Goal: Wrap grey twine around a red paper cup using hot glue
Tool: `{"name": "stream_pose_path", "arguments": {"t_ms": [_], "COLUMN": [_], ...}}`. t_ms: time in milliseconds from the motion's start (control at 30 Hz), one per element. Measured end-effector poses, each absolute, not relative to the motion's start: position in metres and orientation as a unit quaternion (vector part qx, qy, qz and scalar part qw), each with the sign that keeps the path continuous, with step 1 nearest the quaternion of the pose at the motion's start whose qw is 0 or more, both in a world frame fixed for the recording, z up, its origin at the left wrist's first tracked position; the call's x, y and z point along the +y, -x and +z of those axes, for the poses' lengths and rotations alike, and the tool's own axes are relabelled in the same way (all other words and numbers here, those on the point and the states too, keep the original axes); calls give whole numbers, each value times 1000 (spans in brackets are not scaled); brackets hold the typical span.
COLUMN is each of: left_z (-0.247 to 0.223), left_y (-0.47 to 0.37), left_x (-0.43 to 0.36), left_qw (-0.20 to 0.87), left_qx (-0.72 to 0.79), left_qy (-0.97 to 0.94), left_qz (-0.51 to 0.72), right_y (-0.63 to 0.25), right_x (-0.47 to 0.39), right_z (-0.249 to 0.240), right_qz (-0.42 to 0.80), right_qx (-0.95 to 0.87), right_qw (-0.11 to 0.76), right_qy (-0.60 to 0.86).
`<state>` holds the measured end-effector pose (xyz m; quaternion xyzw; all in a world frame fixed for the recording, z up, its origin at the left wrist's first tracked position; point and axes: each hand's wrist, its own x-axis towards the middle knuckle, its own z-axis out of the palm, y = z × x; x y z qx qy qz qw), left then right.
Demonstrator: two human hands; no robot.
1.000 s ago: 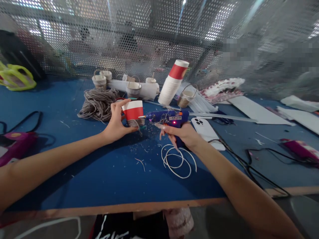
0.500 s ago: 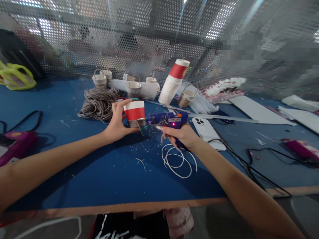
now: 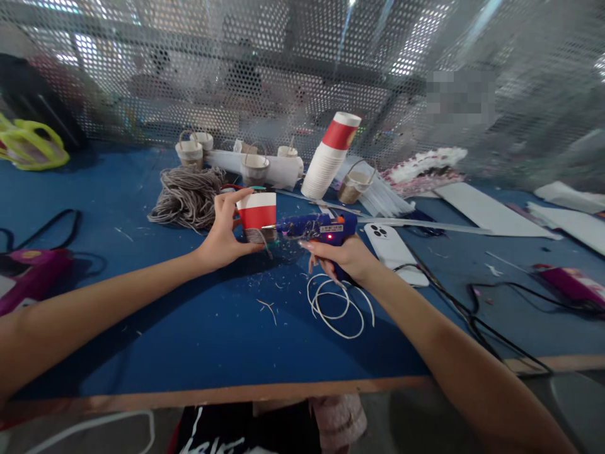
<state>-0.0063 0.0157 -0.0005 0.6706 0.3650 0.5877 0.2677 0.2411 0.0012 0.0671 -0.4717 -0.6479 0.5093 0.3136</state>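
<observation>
My left hand [image 3: 224,230] grips a red and white paper cup [image 3: 258,214], thumb at its lower end and fingers at its upper rim. Grey-brown cord [image 3: 255,236] is wound around the cup's lower part, with a loose end hanging down. In my right hand [image 3: 343,255] is a blue hot glue gun [image 3: 314,227] with a lit red light. Its metal nozzle points left, at the cup's side just above the cord; whether it touches I cannot tell. A bundle of grey cord [image 3: 186,198] lies behind my left hand.
Behind stand a leaning stack of paper cups [image 3: 331,157] and several small cord-wrapped buckets, one [image 3: 354,183] right of the stack. A white phone [image 3: 394,252] and black cable [image 3: 444,290] lie right. Coiled white cord [image 3: 338,309] is in front; a purple glue gun [image 3: 35,271] lies left.
The cup and my left hand have shifted very slightly right and down. The glue gun stays at almost the same place, its nozzle still by the cup.
</observation>
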Motion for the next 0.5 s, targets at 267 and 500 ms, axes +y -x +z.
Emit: {"name": "stream_pose_path", "arguments": {"t_ms": [267, 500], "left_z": [0, -3], "left_y": [6, 6], "left_x": [15, 16], "left_qw": [273, 262], "left_qx": [362, 362], "left_qy": [-674, -675], "left_qz": [583, 587], "right_y": [-242, -243], "right_x": [3, 4], "right_z": [67, 64], "right_qz": [506, 503], "right_qx": [-654, -653], "right_qw": [296, 298], "right_qy": [478, 481]}}
